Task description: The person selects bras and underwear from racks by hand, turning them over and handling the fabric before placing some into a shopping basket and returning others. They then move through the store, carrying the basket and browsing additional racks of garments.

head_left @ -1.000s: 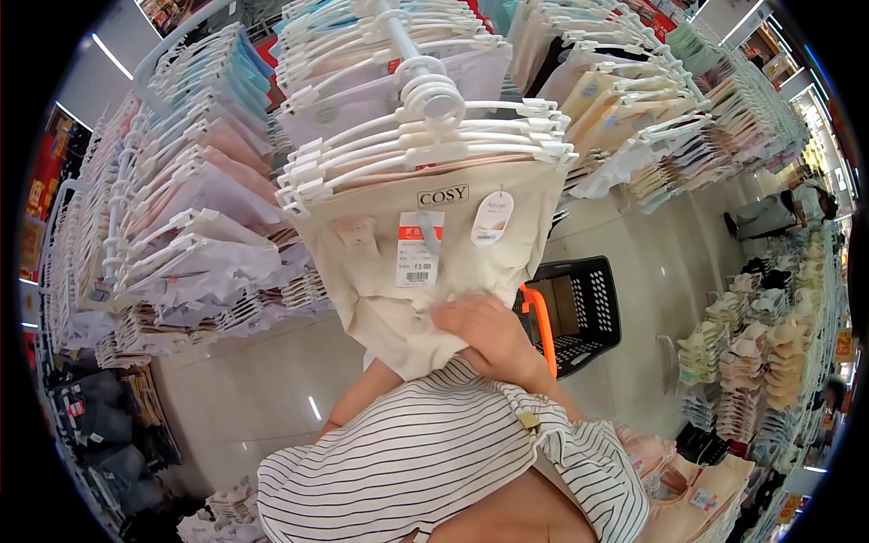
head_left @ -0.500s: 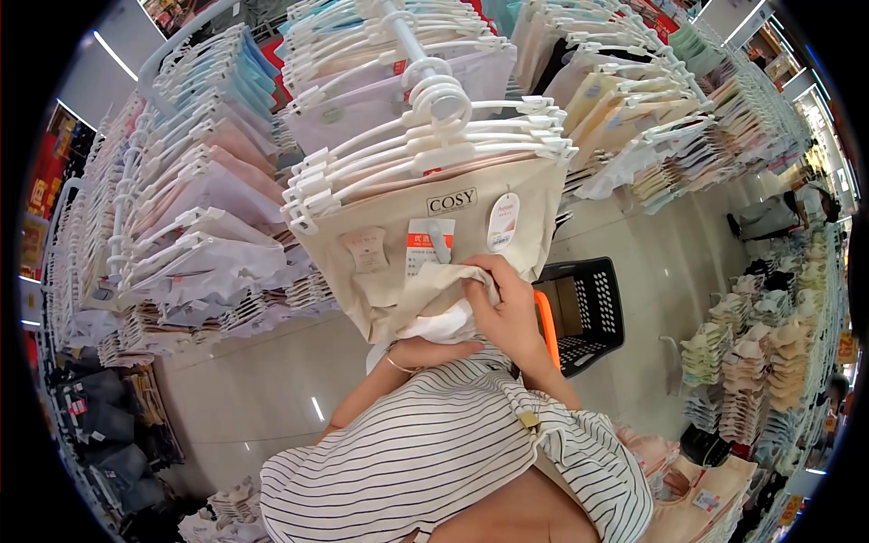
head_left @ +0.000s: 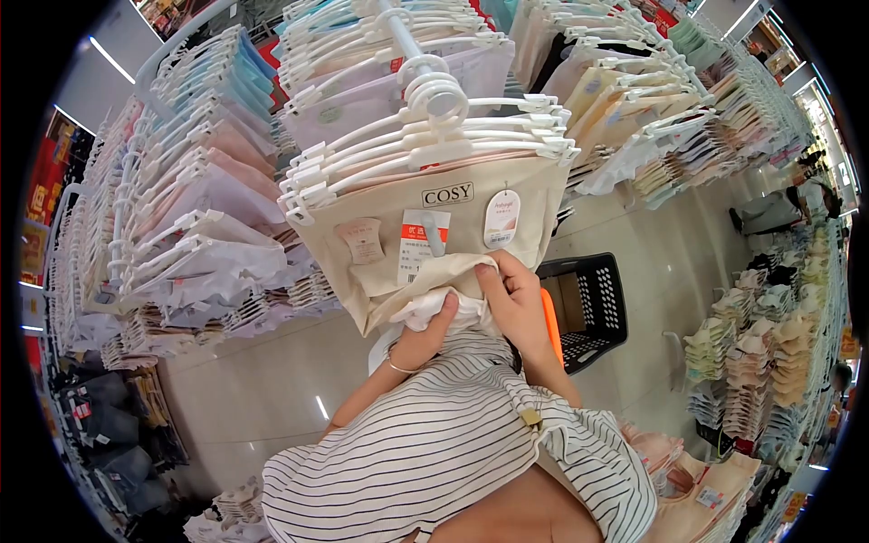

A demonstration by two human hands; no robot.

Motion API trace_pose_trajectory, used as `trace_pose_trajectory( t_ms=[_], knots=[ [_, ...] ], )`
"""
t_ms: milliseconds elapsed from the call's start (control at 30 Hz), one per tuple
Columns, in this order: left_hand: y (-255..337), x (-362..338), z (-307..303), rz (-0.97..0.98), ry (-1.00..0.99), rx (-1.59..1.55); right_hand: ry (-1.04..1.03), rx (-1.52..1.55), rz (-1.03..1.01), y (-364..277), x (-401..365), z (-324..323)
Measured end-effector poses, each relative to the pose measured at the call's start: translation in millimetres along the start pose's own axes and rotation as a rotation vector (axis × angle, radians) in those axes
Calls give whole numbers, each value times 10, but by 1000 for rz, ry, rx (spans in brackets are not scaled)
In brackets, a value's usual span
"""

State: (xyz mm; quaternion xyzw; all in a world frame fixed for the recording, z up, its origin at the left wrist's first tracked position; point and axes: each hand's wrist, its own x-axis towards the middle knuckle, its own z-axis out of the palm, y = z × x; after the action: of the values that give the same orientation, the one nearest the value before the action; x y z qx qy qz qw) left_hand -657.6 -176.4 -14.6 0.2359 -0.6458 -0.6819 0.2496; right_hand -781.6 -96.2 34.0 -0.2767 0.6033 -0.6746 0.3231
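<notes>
A pair of beige briefs (head_left: pixel 371 282) hangs from a white clip hanger (head_left: pixel 348 192) in front of me, its lower edge turned up and showing white inner fabric (head_left: pixel 469 312). My right hand (head_left: pixel 518 303) pinches the folded beige edge between thumb and fingers. Gripping the white fabric from below left is my left hand (head_left: pixel 425 342), thumb on top, other fingers hidden. On the front of the briefs are a printed "COSY" mark, a red and white price tag (head_left: pixel 421 240) and an oval tag (head_left: pixel 502 220).
More hangers with garments fill the racks, including the left rack (head_left: pixel 204 181) and the right one (head_left: pixel 625 100). A black shopping basket (head_left: pixel 593 308) with an orange handle (head_left: pixel 550 326) is just right of my right hand. Bras (head_left: pixel 751 353) hang along the right side.
My left hand has come up from beneath the fabric, and its thumb now presses on the white part. My right hand has shifted slightly right along the turned-up beige edge.
</notes>
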Motion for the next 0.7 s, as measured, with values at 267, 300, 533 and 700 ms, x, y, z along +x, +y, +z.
trace_pose_trajectory(
  t_ms=[267,300,533,700],
  knots=[
    [-65,54,-47,-58,-49,-51,76,44,-12,72,1,-44],
    [-80,63,-63,-105,-82,-78,99,56,-17,77,0,-48],
    [-99,70,-51,-120,-123,-120,245,204,-145,44,24,0],
    [-236,71,-91,-177,-126,-212,66,-148,-336,274,52,-208]
  ],
)
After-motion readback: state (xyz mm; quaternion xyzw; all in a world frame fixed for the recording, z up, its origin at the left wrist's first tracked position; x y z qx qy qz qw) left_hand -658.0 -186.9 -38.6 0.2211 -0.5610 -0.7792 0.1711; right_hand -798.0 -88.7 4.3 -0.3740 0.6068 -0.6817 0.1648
